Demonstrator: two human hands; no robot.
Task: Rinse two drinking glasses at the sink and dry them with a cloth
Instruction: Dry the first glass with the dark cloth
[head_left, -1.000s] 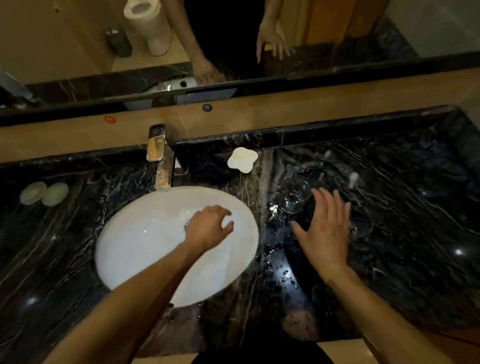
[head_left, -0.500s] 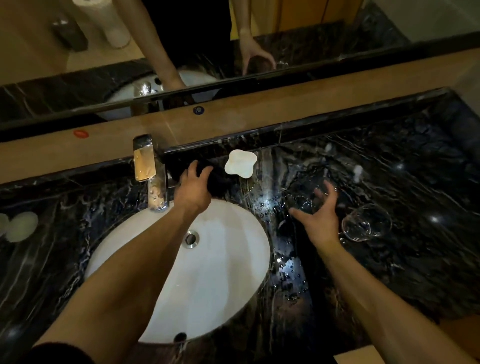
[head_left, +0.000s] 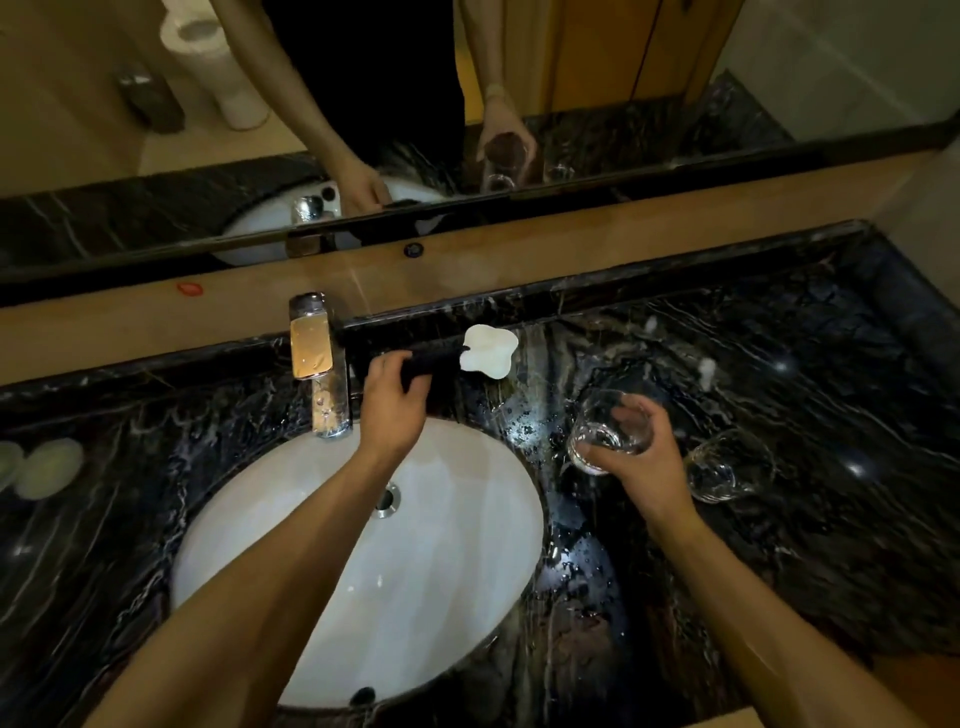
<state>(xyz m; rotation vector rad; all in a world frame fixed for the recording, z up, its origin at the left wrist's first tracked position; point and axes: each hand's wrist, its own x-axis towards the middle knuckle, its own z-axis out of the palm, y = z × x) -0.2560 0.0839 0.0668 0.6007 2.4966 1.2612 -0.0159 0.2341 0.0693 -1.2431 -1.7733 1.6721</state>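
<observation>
- Two drinking glasses are in view; one cloth; one sink; one tap
- The right hand (head_left: 641, 457) grips the first glass (head_left: 609, 432), fingers curled round its wall, holding it tilted above the wet black marble tabletop (head_left: 831, 545), right of the sink (head_left: 363, 571)
- The second glass (head_left: 727, 467) sits on the tabletop just right of the right hand
- The left hand (head_left: 392, 410) grips the dark cloth (head_left: 434, 364) behind the sink rim, beside the chrome tap (head_left: 319, 364)
- One white lobed dish (head_left: 491, 351) sits at the cloth's right end
- Two pale round discs (head_left: 39, 465) lie at the far left of the tabletop
</observation>
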